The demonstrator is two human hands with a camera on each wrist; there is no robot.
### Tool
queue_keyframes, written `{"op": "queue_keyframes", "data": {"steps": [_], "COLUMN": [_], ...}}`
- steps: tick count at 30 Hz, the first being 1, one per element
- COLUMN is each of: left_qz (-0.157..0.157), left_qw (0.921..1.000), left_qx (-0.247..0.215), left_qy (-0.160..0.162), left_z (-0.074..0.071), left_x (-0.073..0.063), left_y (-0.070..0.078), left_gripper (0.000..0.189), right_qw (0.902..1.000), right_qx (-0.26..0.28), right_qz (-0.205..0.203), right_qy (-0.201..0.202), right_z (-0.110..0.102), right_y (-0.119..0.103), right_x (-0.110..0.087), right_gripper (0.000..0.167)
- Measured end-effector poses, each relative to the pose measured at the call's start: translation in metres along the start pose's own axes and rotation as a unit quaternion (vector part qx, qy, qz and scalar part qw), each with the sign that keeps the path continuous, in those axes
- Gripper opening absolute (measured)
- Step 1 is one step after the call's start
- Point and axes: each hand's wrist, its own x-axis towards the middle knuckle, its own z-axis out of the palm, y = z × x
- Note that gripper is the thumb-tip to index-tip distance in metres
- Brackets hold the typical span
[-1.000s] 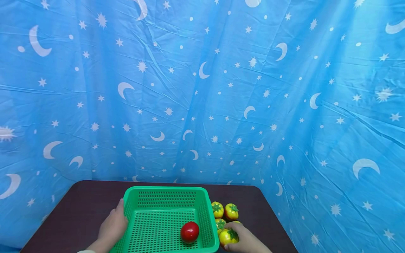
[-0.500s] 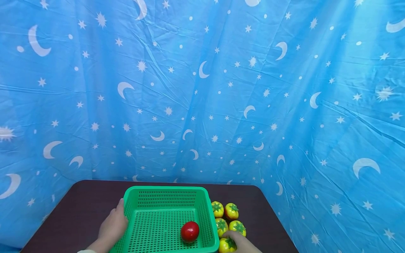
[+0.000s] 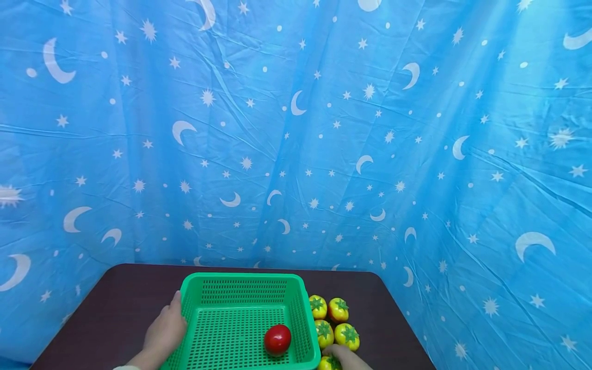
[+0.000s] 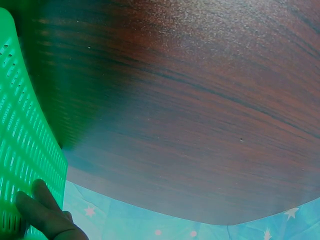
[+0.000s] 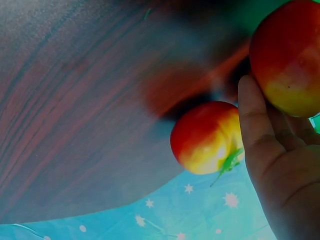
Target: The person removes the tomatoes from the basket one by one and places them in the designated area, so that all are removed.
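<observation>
A green plastic basket (image 3: 242, 277) stands on the table with one red tomato-like fruit (image 3: 277, 340) inside, near its right wall. My left hand (image 3: 166, 329) lies along the basket's left side; in the left wrist view straight fingers (image 4: 42, 212) touch the outer mesh wall. Near the table's front, right of the basket, my right hand (image 3: 346, 356) holds a yellow-and-red tomato (image 3: 328, 364), partly cut off by the frame. In the right wrist view its fingers (image 5: 255, 115) lie against that tomato (image 5: 290, 60); the thumb is hidden.
Several more yellow-and-red tomatoes with green leafy tops, among them one tomato (image 3: 347, 336) just beyond the right hand, stand along the basket's right wall. The dark wooden table (image 3: 120, 303) has rounded far corners. A blue star-and-moon curtain (image 3: 296, 154) hangs behind it.
My right hand has moved the tomato toward the table's front edge and slightly left, uncovering the tomato behind it. The left hand and the basket have stayed in place.
</observation>
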Motion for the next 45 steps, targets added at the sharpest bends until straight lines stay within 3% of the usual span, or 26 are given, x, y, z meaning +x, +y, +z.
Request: {"op": "queue_keyframes", "data": {"steps": [5, 11, 17, 23, 27, 33, 40, 43, 45], "left_qz": [0.005, 0.005, 0.005, 0.003, 0.003, 0.001, 0.004, 0.007, 0.007], "left_qw": [1.0, 1.0, 1.0, 1.0, 1.0, 1.0, 1.0, 1.0, 1.0], "left_qx": [0.002, 0.0, -0.002, -0.001, 0.001, 0.0, -0.004, -0.003, -0.003], "left_qy": [0.002, -0.001, 0.002, 0.005, 0.004, 0.001, 0.005, 0.005, 0.003], "left_z": [0.0, 0.0, 0.001, 0.001, 0.0, 0.0, 0.001, 0.0, 0.0], "left_x": [0.0, 0.001, 0.001, 0.0, 0.0, 0.0, 0.0, 0.0, 0.0], "left_y": [0.0, 0.0, -0.001, 0.0, 0.0, 0.0, -0.001, -0.002, -0.002], "left_gripper": [0.071, 0.072, 0.072, 0.072, 0.072, 0.071, 0.071, 0.071, 0.07], "right_qw": [0.9993, 0.9998, 0.9998, 1.0, 1.0, 0.9978, 0.9977, 0.9956, 0.9947], "right_qx": [-0.034, -0.013, -0.021, -0.007, -0.001, -0.021, -0.049, -0.045, -0.05], "right_qz": [-0.01, 0.001, -0.004, -0.002, -0.003, -0.063, 0.021, 0.01, -0.008], "right_qy": [-0.015, -0.013, 0.003, 0.0, -0.003, -0.006, 0.043, 0.082, 0.09], "right_z": [0.003, 0.006, 0.01, 0.009, 0.01, 0.01, 0.008, 0.013, 0.015], "right_y": [0.038, 0.054, 0.102, 0.118, 0.114, 0.095, 0.019, -0.002, 0.002], "right_x": [0.023, 0.034, 0.06, 0.072, 0.075, 0.069, 0.016, -0.001, -0.001], "right_gripper": [0.049, 0.047, 0.044, 0.046, 0.044, 0.035, 0.068, 0.071, 0.069]}}
